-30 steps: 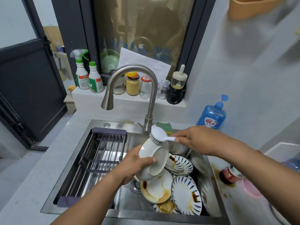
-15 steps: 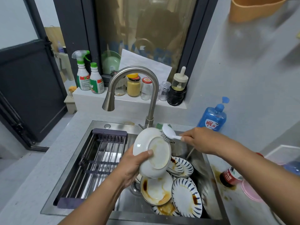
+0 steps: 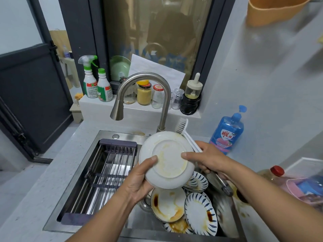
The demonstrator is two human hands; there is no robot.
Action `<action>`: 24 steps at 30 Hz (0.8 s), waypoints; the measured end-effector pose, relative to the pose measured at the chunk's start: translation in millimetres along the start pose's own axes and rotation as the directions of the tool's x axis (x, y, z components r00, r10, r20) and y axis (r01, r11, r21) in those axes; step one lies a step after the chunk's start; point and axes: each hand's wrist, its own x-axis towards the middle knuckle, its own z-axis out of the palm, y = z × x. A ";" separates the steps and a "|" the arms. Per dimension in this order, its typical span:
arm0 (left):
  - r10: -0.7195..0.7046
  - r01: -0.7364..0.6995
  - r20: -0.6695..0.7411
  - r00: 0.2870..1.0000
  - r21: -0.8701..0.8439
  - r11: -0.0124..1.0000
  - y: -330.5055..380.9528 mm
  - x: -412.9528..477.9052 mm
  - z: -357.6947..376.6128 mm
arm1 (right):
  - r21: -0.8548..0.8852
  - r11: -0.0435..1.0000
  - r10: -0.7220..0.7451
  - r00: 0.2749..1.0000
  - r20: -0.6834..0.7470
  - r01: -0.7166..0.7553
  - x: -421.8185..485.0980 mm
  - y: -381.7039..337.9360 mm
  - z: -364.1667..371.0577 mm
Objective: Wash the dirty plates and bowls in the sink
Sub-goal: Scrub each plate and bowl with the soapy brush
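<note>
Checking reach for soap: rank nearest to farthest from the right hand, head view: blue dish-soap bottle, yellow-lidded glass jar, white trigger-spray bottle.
1. Blue dish-soap bottle: just behind the right hand, rightward.
2. Yellow-lidded glass jar: sill, behind the tap.
3. White trigger-spray bottle: sill's left end.

White plate (image 3: 167, 159) yellow-stained; blue-striped plates (image 3: 200, 213); blue soap bottle (image 3: 227, 132).

room is open above the rack (image 3: 108, 173) on my left; the tap (image 3: 164, 102) arches ahead, dirty plates (image 3: 201, 210) crowd the sink's (image 3: 127, 136) right half.
</note>
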 end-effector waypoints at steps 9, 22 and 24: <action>-0.196 0.139 -0.022 0.980 0.782 0.608 51.4 18.7 34.0 | -0.417 0.888 -0.095 0.963 0.250 0.196 3.2 -47.2 -16.5; 0.189 0.060 -0.197 0.962 0.828 0.558 22.5 34.9 5.7 | -0.939 0.197 -0.323 0.923 0.209 0.282 -17.0 -61.4 -0.6; 0.211 0.045 -0.199 0.957 0.820 0.571 21.5 33.2 2.5 | -0.933 0.277 -0.286 0.947 0.149 0.230 -12.4 -62.9 -11.9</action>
